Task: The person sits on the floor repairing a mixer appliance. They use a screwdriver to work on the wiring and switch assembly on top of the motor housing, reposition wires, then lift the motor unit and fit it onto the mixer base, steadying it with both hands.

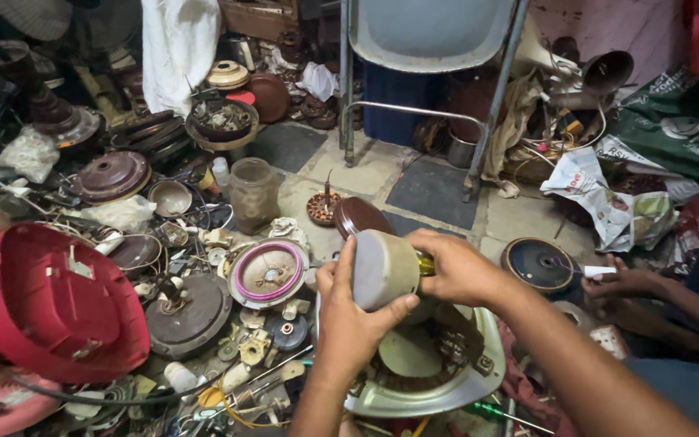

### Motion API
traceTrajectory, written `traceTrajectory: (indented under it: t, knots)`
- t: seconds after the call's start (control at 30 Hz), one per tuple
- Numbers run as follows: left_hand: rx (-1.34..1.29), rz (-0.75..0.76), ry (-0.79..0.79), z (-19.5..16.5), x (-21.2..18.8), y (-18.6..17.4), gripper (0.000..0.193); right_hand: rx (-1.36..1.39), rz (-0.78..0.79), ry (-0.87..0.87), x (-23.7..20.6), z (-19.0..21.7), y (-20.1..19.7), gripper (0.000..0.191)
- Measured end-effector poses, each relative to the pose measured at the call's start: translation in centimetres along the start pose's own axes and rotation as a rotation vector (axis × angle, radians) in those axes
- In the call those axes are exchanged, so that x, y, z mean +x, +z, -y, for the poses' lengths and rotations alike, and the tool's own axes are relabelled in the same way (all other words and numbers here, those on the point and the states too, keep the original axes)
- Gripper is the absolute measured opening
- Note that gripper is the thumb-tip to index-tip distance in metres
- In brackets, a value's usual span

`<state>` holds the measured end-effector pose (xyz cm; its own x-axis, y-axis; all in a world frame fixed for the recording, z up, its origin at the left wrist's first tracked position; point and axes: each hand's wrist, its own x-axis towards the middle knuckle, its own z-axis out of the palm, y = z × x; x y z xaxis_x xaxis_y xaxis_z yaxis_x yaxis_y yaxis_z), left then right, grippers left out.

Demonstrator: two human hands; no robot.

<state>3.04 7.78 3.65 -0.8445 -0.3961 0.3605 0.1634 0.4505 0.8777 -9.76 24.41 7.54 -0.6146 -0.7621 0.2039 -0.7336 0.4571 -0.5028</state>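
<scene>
Held piece: a pale grey cylindrical cap (382,267) with a short brass-yellow stub (425,264) at its right end, held up in the middle of the view, above a grey metal housing (446,388) on the floor.
Long axis: it runs roughly left to right, the flat grey end tilted toward the left, the stub pointing right.
Left hand (348,324): below and left of the cap, fingers curled about halfway closed, thumb up along the flat end, fingertips cupping its underside.
Right hand (459,267): comes in from the right, fingers closed around the stub end and the cap's upper right edge.
Nearer hand: both touch it; the left carries the body, the right has the stub.
Housing: directly under the hands, its dark windings partly visible.
Left of the hands: a round part with a pink ring (269,273), a dark motor disc (188,316), a red plastic cover (50,303).
Further back: a cloudy jar (253,193), a folding chair's legs (414,113).
Right edge: another person's hand (620,283) holding a small white tube beside a dark round plate (537,264).
</scene>
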Motion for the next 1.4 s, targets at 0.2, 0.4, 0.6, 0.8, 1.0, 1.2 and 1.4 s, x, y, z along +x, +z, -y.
traceTrajectory:
  t: [0.2, 0.4, 0.6, 0.8, 1.0, 1.2, 1.4]
  knots:
    - [0.051, -0.002, 0.057, -2.3, 0.6, 0.6, 0.115, 0.749, 0.055, 0.020, -0.5, -2.9, -0.1, 0.073]
    - [0.274, 0.062, -0.095, -4.8, 1.4, 0.8, 0.110, 1.055, -0.260, 0.213, -2.4, -4.6, 0.9, 0.063]
    - [0.352, 0.159, -0.094, -6.0, 1.3, 1.4, 0.105, 0.941, -0.429, 0.513, -4.3, -5.5, 1.9, 0.037]
    - [0.386, 0.110, 0.045, -5.2, 1.8, 2.6, 0.103, 1.130, -0.397, 0.508, -4.8, -6.1, 3.7, 0.034]
    - [0.292, 0.004, 0.217, -2.6, 1.5, 3.5, 0.099, 1.165, -0.382, 0.452, -5.7, -6.7, 3.7, 0.035]
    - [0.141, 0.050, 0.190, -1.4, 2.3, 3.1, 0.103, 1.141, -0.363, 0.439, -6.2, -6.9, 3.4, 0.037]
    - [0.167, 0.019, 0.075, -2.5, 2.3, 3.4, 0.098, 1.236, -0.312, 0.178, -7.2, -7.5, 3.8, 0.056]
